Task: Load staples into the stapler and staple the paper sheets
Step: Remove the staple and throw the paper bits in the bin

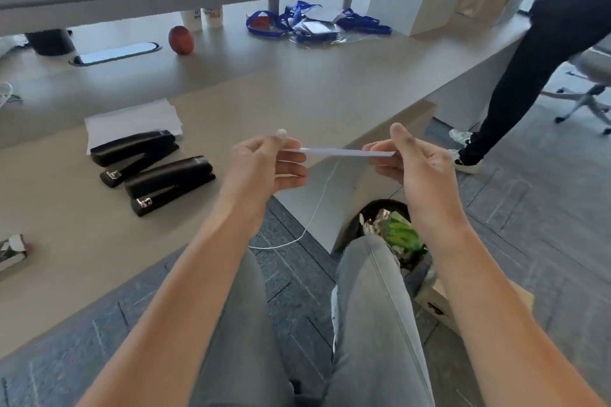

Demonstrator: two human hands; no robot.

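Note:
My left hand and my right hand pinch the two ends of a thin stack of white paper sheets, held flat and edge-on in the air past the desk's right corner. Two black staplers lie on the desk to the left: the nearer stapler and the farther stapler, both with their tops slightly raised. The farther one rests partly on a pile of white paper. No staples are visible.
The beige desk carries a red apple, blue lanyards, a white box and two cups. A waste bin stands by my right knee. A person in dark clothes stands at the right. A white cord hangs off the desk.

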